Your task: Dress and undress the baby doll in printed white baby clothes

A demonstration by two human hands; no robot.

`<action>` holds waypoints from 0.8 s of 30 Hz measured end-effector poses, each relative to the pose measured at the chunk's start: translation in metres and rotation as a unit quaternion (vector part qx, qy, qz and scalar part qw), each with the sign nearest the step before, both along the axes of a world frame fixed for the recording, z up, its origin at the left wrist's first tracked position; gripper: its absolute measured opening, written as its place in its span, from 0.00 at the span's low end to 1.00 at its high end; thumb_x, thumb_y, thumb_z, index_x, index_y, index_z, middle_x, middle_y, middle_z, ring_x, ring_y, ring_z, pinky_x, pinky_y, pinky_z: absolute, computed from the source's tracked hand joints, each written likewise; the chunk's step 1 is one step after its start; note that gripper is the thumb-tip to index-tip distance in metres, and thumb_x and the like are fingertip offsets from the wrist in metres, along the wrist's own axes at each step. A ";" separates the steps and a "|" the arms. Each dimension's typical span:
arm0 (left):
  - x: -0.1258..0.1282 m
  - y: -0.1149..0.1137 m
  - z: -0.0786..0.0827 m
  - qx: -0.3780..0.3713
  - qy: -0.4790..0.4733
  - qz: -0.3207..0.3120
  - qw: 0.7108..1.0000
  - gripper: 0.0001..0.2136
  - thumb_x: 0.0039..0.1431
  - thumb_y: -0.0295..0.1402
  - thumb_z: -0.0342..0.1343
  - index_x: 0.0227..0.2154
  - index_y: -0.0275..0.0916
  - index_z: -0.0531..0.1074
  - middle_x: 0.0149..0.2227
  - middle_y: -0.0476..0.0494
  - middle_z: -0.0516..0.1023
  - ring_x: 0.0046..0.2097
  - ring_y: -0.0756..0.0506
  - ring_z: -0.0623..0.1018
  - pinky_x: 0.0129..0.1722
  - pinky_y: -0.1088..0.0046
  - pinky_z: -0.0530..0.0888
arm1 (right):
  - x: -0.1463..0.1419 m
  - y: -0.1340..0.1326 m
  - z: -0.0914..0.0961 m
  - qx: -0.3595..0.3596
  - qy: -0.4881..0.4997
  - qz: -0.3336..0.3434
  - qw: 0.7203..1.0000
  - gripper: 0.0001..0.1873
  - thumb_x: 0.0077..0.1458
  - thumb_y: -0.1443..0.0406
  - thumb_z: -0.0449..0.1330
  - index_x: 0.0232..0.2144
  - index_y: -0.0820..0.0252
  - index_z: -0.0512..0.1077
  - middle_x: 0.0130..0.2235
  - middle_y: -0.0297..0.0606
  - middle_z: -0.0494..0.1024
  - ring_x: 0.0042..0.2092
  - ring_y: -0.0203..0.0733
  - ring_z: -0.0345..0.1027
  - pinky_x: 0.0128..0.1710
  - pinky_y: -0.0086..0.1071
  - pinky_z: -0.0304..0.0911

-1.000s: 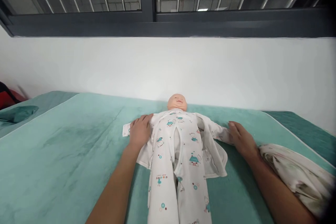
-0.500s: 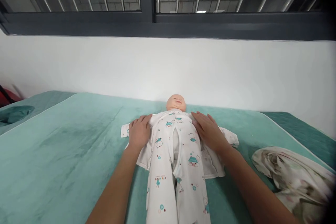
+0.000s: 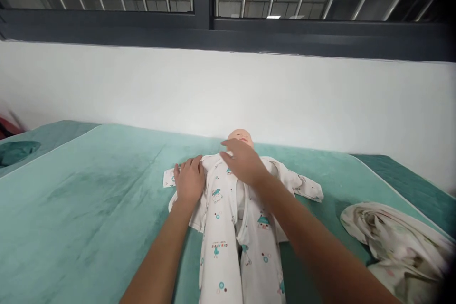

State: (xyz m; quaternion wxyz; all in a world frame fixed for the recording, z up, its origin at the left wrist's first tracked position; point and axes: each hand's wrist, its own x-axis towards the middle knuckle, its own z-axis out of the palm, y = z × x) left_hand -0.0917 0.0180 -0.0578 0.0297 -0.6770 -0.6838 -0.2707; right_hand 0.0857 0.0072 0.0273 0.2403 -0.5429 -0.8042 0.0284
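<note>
A baby doll [image 3: 239, 134] lies on its back with its head toward the wall. White printed baby pants [image 3: 218, 228] are spread over its front, the legs reaching toward me. Under them is a white baby shirt [image 3: 306, 187], its sleeves spread to both sides. My left hand [image 3: 190, 179] rests on the left sleeve near the shoulder, fingers laid out. Over the doll's upper chest and chin is my right hand [image 3: 245, 160], fingers apart and nothing seen in them. It hides the neck and part of the lower head; whether it touches the cloth I cannot tell.
A green padded mat [image 3: 99, 199] covers the surface. At the right lies a crumpled pale cloth [image 3: 395, 232] with a faint print. Behind the mat rises a white wall [image 3: 142, 85] below a dark-framed window [image 3: 201, 21] with bars. Something red [image 3: 9, 127] shows at the far left edge.
My right hand has left the right side of the shirt and moved up and left over the doll's chest and chin. The right sleeve now shows fully. My left hand has stayed put.
</note>
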 end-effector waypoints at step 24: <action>-0.010 -0.010 0.001 0.020 -0.091 -0.048 0.994 0.20 0.66 0.29 0.38 0.54 0.47 0.69 0.51 0.43 0.75 0.49 0.42 0.76 0.44 0.66 0.72 | -0.015 0.023 0.004 -0.108 -0.131 0.018 0.985 0.15 0.61 0.65 0.52 0.44 0.48 0.77 0.42 0.40 0.77 0.46 0.48 0.68 0.41 0.37 0.57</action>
